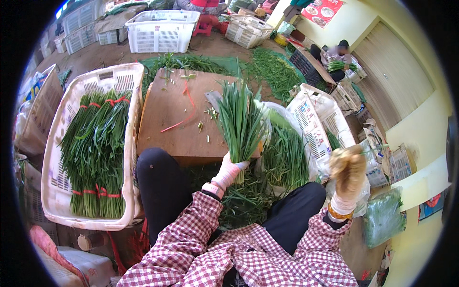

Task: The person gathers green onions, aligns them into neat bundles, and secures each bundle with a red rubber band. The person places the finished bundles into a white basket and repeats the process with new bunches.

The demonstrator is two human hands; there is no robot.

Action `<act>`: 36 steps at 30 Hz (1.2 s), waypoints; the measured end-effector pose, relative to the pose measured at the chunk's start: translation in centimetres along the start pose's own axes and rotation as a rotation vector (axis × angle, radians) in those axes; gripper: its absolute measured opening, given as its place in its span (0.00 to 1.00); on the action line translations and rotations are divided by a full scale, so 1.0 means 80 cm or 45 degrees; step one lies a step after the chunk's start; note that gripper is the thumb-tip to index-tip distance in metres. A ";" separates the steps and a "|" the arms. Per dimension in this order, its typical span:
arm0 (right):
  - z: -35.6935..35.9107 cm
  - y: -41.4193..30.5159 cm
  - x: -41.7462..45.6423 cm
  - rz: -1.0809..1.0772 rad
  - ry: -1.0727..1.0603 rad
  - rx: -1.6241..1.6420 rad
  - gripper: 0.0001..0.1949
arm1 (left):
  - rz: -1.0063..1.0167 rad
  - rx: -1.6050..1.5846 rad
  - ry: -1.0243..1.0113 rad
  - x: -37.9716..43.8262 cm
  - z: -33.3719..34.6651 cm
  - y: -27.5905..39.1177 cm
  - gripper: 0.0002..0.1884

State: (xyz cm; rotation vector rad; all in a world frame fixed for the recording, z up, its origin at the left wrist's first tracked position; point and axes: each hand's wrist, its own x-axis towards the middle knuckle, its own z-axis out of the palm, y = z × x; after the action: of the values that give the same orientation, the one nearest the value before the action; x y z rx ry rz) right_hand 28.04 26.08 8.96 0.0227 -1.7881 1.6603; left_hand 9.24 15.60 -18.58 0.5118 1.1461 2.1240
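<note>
My gloved left hand (pixel 229 171) grips a bunch of garlic chives (pixel 239 123) near its cut ends. The leaves point away from me above the right edge of a brown wooden board (pixel 168 107). My right hand (pixel 347 168), in a stained glove, is raised at the right and blurred by motion. A thin greenish strand seems to stick out by its fingers, but its grip is unclear. On the board lie a metal blade (pixel 213 98), partly hidden by the chives, a red tie strip (pixel 188 98) and cut stem bits (pixel 200 126).
Left of the board, a white plastic crate (pixel 48 186) holds chive bundles (pixel 98 140) tied in red. Loose chives (pixel 287 154) fill a plastic-lined container by my right knee. Trimmings (pixel 247 204) lie between my legs. Another person (pixel 339 55) sits at the far right holding chives.
</note>
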 end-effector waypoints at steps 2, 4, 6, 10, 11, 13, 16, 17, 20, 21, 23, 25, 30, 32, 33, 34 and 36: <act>-0.013 0.009 -0.013 0.480 -0.194 -0.365 0.15 | 0.002 0.044 -0.012 0.001 0.000 -0.001 0.21; -0.018 0.048 -0.019 0.850 -0.297 -0.557 0.17 | 0.174 0.090 -0.028 0.001 0.002 0.001 0.20; -0.024 0.080 -0.013 0.790 -0.288 -0.993 0.19 | 0.211 0.138 -0.064 0.001 0.005 0.006 0.21; -0.027 0.095 0.032 0.261 0.044 -0.753 0.16 | 0.217 0.229 -0.184 -0.004 0.012 0.014 0.23; -0.024 0.092 0.054 0.141 0.040 -0.704 0.15 | 0.186 0.209 -0.209 -0.006 0.014 0.015 0.24; -0.009 0.097 0.103 0.138 -0.016 -0.619 0.15 | 0.131 0.193 -0.261 -0.009 0.017 0.017 0.25; 0.010 0.108 0.169 0.350 0.032 -0.616 0.14 | 0.110 0.156 -0.335 -0.016 0.022 0.021 0.26; 0.011 0.109 0.184 0.375 -0.053 -0.675 0.14 | 0.128 0.152 -0.356 -0.017 0.023 0.023 0.27; 0.017 0.121 0.210 0.556 -0.091 -0.846 0.16 | 0.073 0.193 -0.399 -0.021 0.023 0.030 0.28; 0.015 0.122 0.213 0.552 -0.102 -0.826 0.15 | 0.096 0.176 -0.409 -0.021 0.023 0.031 0.28; 0.009 0.127 0.212 0.527 -0.145 -0.744 0.13 | 0.105 0.150 -0.407 -0.020 0.021 0.033 0.27; 0.000 0.131 0.206 0.478 -0.222 -0.643 0.15 | -0.064 0.061 -0.418 -0.020 0.016 0.032 0.26; -0.024 0.148 0.197 0.212 -0.121 -0.420 0.19 | -0.352 -0.324 -0.461 -0.023 0.004 0.014 0.26; -0.032 0.145 0.199 0.113 0.001 -0.446 0.19 | -0.371 -0.302 -0.360 -0.025 0.000 0.004 0.25; -0.035 0.140 0.202 0.059 0.092 -0.463 0.19 | -0.375 -0.292 -0.318 -0.025 -0.001 -0.001 0.24; -0.037 0.132 0.205 -0.021 0.129 -0.482 0.19 | -0.412 -0.336 -0.282 -0.026 -0.002 -0.005 0.22; -0.042 0.106 0.212 -0.220 0.228 -0.505 0.19 | -0.416 -0.382 -0.248 -0.025 -0.003 -0.011 0.20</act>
State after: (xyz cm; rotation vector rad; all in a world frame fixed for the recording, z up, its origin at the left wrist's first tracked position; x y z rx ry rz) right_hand 12.84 37.82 9.57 -0.1409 -1.8871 1.1306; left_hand 10.80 14.40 -19.48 0.3552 0.7296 1.8703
